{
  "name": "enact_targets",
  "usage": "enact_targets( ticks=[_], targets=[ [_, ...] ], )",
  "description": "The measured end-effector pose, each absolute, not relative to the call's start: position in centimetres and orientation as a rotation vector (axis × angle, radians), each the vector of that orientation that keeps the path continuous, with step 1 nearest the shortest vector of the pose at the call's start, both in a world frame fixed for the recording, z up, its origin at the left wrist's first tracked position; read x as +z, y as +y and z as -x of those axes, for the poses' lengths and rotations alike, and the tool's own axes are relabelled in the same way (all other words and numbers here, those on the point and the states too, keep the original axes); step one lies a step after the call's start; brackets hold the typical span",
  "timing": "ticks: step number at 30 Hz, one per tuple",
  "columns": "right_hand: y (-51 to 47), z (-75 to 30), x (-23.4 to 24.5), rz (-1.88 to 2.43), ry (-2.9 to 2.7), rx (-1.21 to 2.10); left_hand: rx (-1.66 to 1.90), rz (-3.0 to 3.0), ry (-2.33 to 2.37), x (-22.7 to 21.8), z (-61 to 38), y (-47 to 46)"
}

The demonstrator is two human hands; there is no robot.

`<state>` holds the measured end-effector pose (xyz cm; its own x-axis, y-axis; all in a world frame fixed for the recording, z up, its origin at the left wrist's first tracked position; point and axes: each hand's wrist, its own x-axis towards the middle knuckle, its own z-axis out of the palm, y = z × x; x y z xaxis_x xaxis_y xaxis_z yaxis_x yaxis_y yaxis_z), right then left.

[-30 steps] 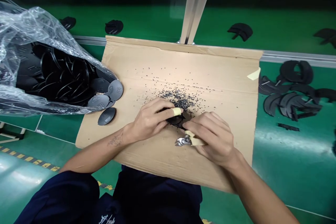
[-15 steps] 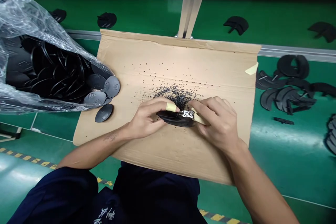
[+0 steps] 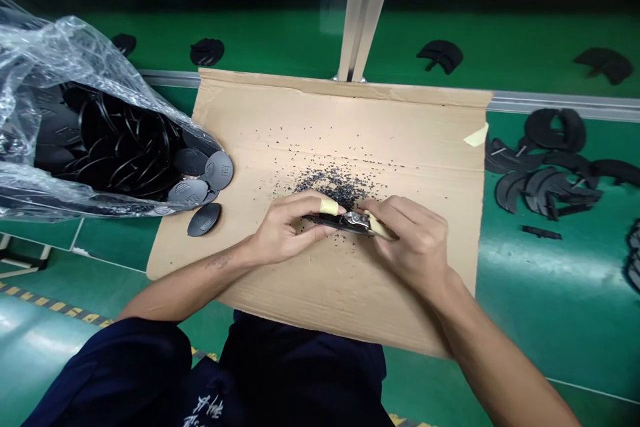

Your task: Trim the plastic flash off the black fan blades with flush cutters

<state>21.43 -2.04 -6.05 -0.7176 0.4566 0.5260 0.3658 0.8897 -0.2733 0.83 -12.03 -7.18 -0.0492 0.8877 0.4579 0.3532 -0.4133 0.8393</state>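
Between thumb and fingers, my left hand [image 3: 290,227] pinches a thin black plastic disc [image 3: 345,225], which now shows nearly edge-on. Yellow tape wraps one of its fingers. My right hand [image 3: 417,233] is closed round cutting pliers [image 3: 358,219] with a silver head and pale yellow handles. The pliers' jaws lie against the disc's upper edge, close to my left fingertips; whether they are closed is too small to tell. Just beyond both hands, many tiny black scraps [image 3: 337,183] are heaped and scattered over a cardboard sheet [image 3: 320,287].
At the left a clear plastic bag [image 3: 95,57] holds many black discs, some spilling at its mouth. One loose disc [image 3: 205,219] lies beside it. Black curved parts [image 3: 547,190] pile up on the green table at the right. A metal post [image 3: 367,13] stands behind the cardboard.
The disc has tipped from showing its broad side to nearly edge-on. Both hands keep their grip, and the whole view has shifted slightly.
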Motion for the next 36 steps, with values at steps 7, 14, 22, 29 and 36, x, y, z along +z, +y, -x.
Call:
enact_targets(
  ticks=[7, 14, 22, 29, 36],
  targets=[
    [-1.4, -21.4, -6.3, 0.698, -2.498, 0.038, 1.302, -1.858, 1.398, -5.9, -0.9, -12.1],
    [-0.5, -21.9, -6.1, 0.774, -2.523, 0.022, 0.986, -1.971, 1.595, -1.7, 4.7, -8.5],
    [-0.9, -22.1, -6.4, 0.765, -2.517, 0.036, 0.44, -2.02, 2.29, -0.3, 12.4, 5.0],
    [-1.8, -22.3, -6.2, 0.867, -2.515, 0.13, 0.433, -1.957, 2.34, 0.6, 11.8, 6.4],
    [-2.1, -22.4, -6.1, 0.812, -2.463, 0.191, 0.279, -2.375, 1.568, 1.7, 2.9, 7.9]
  ],
)
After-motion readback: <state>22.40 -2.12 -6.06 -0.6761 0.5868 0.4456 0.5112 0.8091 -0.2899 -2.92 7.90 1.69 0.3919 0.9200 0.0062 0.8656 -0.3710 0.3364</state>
